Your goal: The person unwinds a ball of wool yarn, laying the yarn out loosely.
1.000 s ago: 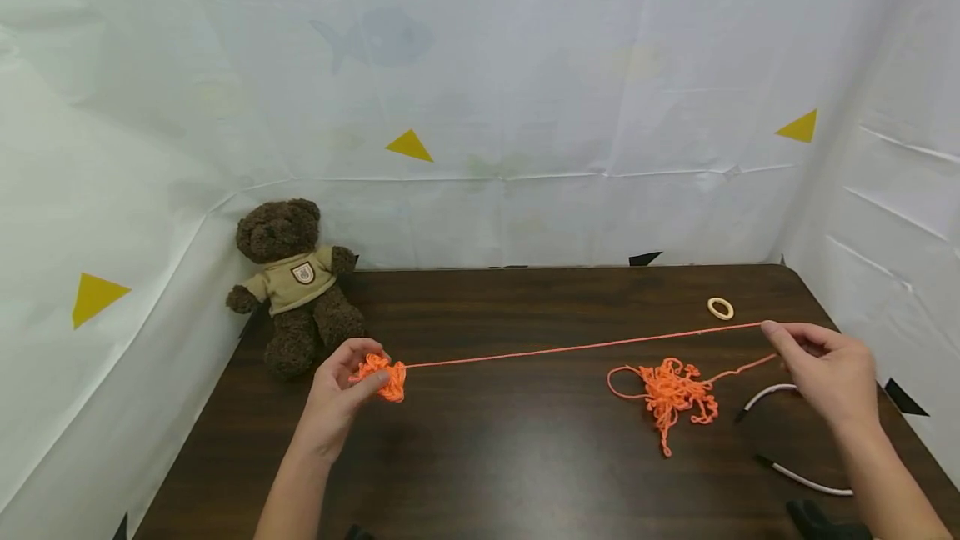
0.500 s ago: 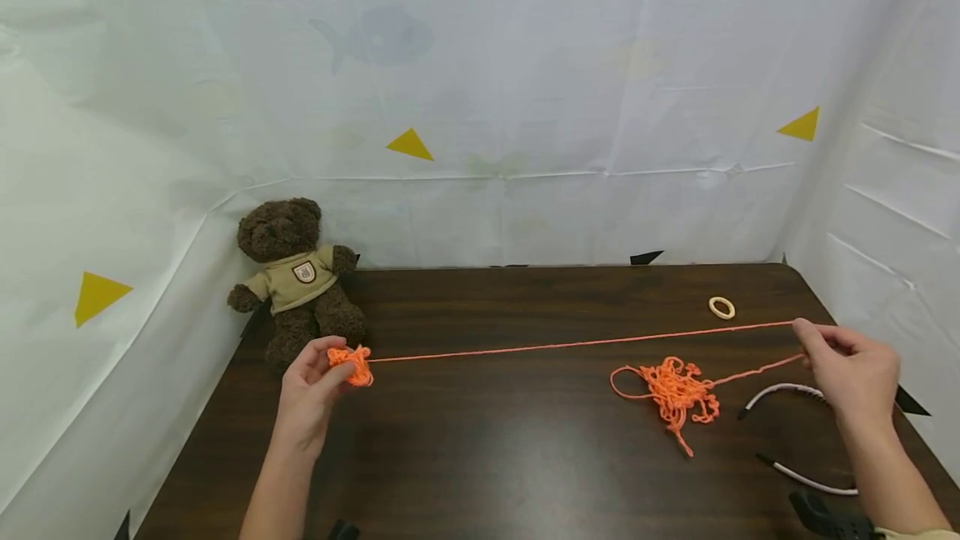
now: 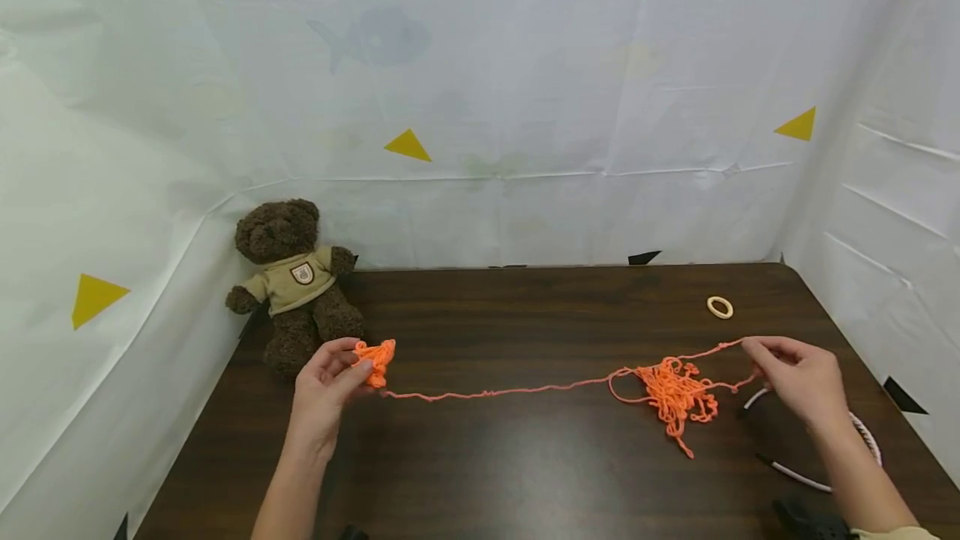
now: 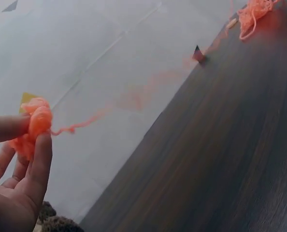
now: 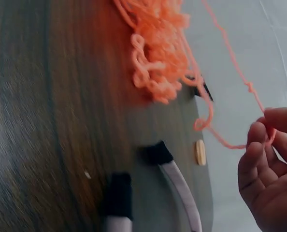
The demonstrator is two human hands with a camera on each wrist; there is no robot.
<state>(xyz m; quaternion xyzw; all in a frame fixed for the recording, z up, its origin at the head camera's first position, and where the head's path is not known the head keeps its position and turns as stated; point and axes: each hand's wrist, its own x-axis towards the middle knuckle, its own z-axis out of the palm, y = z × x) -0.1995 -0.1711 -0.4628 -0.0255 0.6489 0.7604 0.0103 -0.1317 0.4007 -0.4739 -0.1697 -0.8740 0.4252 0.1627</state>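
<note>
My left hand pinches a small bundle of orange yarn between thumb and fingers, above the left part of the table. From the bundle a slack strand runs right across the table. My right hand pinches the yarn at the right, with one length going back left and another dropping to a tangled orange heap on the table. In the right wrist view a small knot or kink shows in the strand close to the right fingertips. The left wrist view shows the bundle squeezed by thumb and fingers.
A brown teddy bear in a tan shirt sits at the table's back left. A pale ring lies at the back right. A white curved band with black tips lies under the right forearm. White sheeting encloses the dark table.
Both hands first spread apart with the strand taut, then came closer together. The strand has gone slack and sagged. The left hand still holds the bundle.
</note>
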